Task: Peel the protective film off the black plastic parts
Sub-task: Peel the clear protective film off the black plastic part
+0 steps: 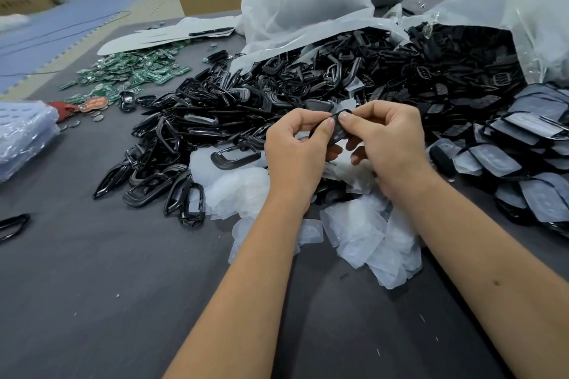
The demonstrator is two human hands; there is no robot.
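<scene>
Pinching one black part (334,132) with both hands, left (295,151) and right (388,144), above peeled films (363,237) on the surface (123,301); likely lifting a film edge, next needing a thumbnail pick.

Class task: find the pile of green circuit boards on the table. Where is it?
The green circuit boards lie far left in the head view, left of the black parts heap.

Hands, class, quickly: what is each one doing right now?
Left hand: pinching the black plastic part.
Right hand: pinching the same part's top edge.
</scene>
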